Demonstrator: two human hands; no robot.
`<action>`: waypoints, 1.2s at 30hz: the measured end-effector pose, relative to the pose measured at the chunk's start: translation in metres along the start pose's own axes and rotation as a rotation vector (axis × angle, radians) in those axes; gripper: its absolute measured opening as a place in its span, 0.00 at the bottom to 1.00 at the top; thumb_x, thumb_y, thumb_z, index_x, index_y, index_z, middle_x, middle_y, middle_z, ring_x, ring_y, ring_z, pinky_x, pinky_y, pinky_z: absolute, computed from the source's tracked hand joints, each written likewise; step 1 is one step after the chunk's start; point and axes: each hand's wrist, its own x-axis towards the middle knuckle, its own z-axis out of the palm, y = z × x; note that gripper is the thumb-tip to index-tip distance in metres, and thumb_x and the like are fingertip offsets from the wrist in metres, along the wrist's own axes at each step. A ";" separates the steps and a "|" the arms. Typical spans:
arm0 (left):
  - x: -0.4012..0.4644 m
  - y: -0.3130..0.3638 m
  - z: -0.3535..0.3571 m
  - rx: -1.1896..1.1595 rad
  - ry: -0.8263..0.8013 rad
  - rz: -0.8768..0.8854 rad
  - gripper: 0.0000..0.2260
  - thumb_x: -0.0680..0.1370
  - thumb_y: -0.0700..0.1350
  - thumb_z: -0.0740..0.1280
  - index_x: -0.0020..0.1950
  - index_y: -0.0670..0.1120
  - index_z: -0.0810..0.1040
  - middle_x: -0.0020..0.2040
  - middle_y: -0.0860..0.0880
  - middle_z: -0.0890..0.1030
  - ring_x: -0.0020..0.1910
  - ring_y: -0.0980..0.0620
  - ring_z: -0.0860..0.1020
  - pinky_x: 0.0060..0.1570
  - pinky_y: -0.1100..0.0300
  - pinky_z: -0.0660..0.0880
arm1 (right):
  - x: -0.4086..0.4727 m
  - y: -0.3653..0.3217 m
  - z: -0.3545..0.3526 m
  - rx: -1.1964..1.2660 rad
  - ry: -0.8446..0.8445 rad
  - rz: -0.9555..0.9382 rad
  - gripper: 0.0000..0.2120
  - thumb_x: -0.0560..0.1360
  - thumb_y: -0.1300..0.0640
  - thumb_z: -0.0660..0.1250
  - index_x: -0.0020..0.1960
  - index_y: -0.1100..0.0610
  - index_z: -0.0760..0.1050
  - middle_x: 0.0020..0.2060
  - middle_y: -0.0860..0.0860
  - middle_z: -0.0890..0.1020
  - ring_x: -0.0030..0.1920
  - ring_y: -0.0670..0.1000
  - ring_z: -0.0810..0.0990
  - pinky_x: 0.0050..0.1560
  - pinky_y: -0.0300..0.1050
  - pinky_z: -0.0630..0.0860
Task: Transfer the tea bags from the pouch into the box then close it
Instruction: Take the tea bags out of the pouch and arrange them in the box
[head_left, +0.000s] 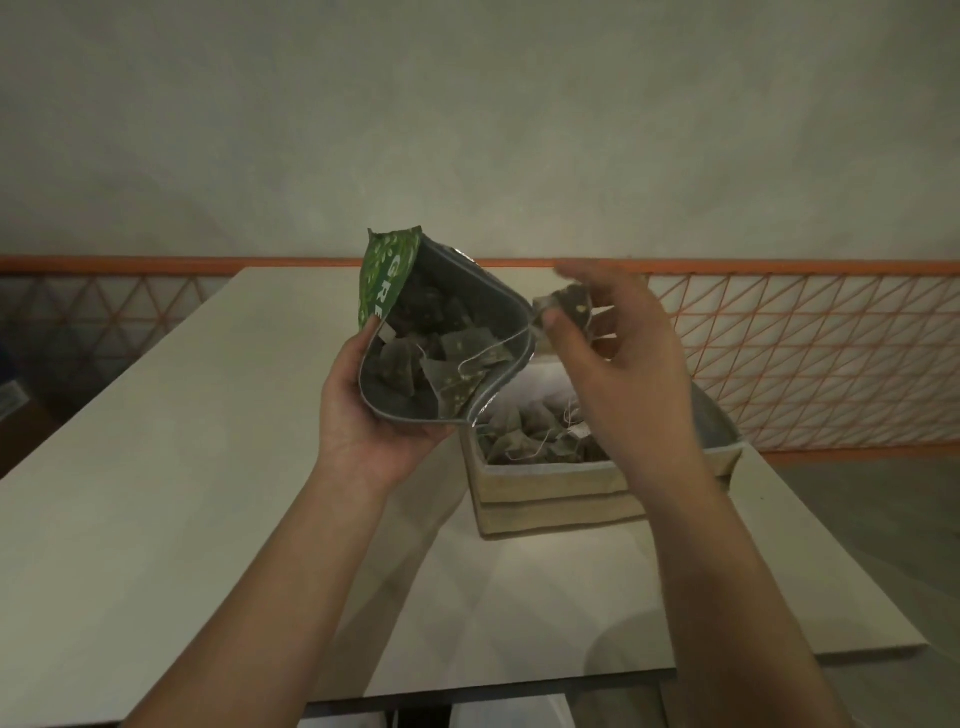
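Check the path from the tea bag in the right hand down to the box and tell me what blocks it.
Nothing visible blocks it. The right hand pinches the tea bag above the open box; the pouch sits left.

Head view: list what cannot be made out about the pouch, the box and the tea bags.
- Pouch label: only "GRE" shows; the fold hides the rest.
- Box: its right side is behind the right hand and forearm; whether it has a lid cannot be told.
- Tea bag in the right fingers: motion-blurred.
- Tea bag counts: piled, dim.
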 end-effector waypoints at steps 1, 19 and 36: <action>0.000 0.000 -0.001 -0.014 -0.003 -0.005 0.21 0.80 0.58 0.60 0.57 0.46 0.86 0.63 0.40 0.81 0.59 0.38 0.80 0.54 0.47 0.80 | 0.001 0.003 -0.003 0.028 0.020 0.004 0.13 0.78 0.56 0.68 0.62 0.51 0.76 0.51 0.49 0.80 0.50 0.47 0.79 0.46 0.36 0.75; 0.004 -0.001 -0.001 -0.070 0.006 -0.017 0.21 0.79 0.57 0.62 0.60 0.44 0.83 0.67 0.39 0.79 0.65 0.38 0.77 0.65 0.45 0.72 | -0.003 0.032 -0.015 0.109 0.166 0.145 0.05 0.76 0.57 0.70 0.48 0.51 0.74 0.45 0.49 0.81 0.39 0.54 0.81 0.37 0.41 0.77; 0.003 -0.001 0.002 -0.099 -0.018 -0.039 0.23 0.80 0.58 0.61 0.69 0.46 0.78 0.70 0.39 0.76 0.70 0.38 0.73 0.73 0.44 0.65 | -0.008 0.069 -0.003 -0.746 -0.575 0.451 0.24 0.81 0.39 0.52 0.51 0.54 0.79 0.41 0.50 0.80 0.42 0.51 0.78 0.46 0.48 0.76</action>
